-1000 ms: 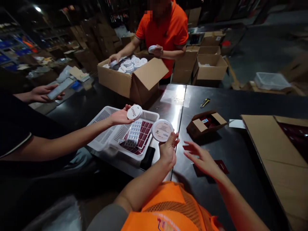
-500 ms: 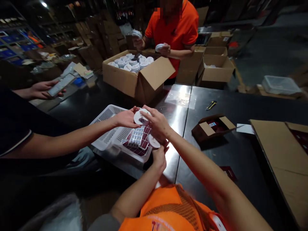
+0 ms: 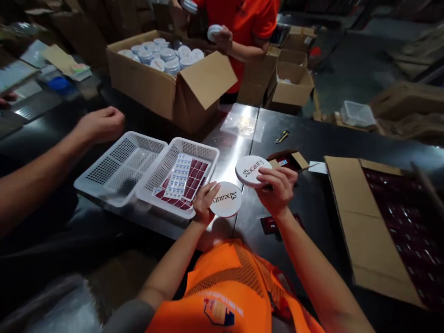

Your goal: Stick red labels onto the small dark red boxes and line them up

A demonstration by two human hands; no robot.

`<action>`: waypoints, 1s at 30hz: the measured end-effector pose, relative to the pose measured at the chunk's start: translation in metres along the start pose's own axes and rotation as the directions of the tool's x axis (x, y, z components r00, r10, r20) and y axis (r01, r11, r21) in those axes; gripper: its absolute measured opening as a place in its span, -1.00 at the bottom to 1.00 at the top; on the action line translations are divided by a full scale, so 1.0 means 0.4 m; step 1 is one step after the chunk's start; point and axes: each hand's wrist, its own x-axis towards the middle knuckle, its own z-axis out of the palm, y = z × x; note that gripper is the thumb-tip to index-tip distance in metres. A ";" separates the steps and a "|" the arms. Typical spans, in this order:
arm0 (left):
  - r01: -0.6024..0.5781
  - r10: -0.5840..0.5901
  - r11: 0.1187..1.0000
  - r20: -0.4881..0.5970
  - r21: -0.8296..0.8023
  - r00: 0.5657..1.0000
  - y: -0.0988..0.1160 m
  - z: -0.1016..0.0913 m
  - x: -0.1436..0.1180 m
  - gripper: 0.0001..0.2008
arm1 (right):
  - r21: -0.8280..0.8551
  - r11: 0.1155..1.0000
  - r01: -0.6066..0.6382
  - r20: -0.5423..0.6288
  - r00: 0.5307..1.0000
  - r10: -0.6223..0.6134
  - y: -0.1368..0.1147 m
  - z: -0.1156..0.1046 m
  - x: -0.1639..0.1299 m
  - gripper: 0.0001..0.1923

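My left hand point(image 3: 204, 204) grips the edge of a flat round white container point(image 3: 227, 200) marked "beauty", beside the right-hand basket. Held a little higher and further right is a second round white container point(image 3: 252, 169) with the same lettering. My right hand point(image 3: 277, 188) is closed on its right side, fingers over the top. The two containers are apart. Just left of my hands, a white perforated basket point(image 3: 145, 196) holds dark red packets and a sheet of small white labels point(image 3: 178, 173).
Another white basket point(image 3: 100, 178) adjoins the first; a co-worker's hand point(image 3: 104, 124) is above it. A cardboard box point(image 3: 142, 85) of round containers stands behind, near a person in orange. A cutter point(image 3: 282, 136), small open box point(image 3: 300, 159) and large carton point(image 3: 367, 226) lie right.
The co-worker's hand has let go of the container and withdrawn left. My right hand has moved right with that container. My left hand keeps its own, now face up. The camera view has shifted.
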 end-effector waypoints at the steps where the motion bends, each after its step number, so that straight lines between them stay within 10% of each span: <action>1: -0.039 0.039 0.999 0.013 0.020 0.999 0.000 0.000 0.003 -0.81 | -0.041 0.999 0.035 -0.019 0.999 -0.036 -0.008 -0.027 -0.019 -0.86; 12: -0.418 0.419 0.857 0.066 0.302 0.906 0.037 -0.007 0.009 -0.73 | -0.196 0.981 0.005 -0.090 0.996 -0.023 -0.072 -0.157 -0.131 -0.87; 23: -0.459 0.443 0.882 0.143 0.109 0.885 0.067 -0.002 -0.005 -0.73 | -0.379 0.917 -0.124 -0.184 0.981 0.056 -0.115 -0.160 -0.178 -0.88; 30: -0.811 0.798 0.539 0.172 0.228 0.578 0.066 -0.030 -0.002 -0.77 | -0.275 0.938 -0.212 -0.221 0.963 0.152 -0.138 -0.168 -0.198 -0.82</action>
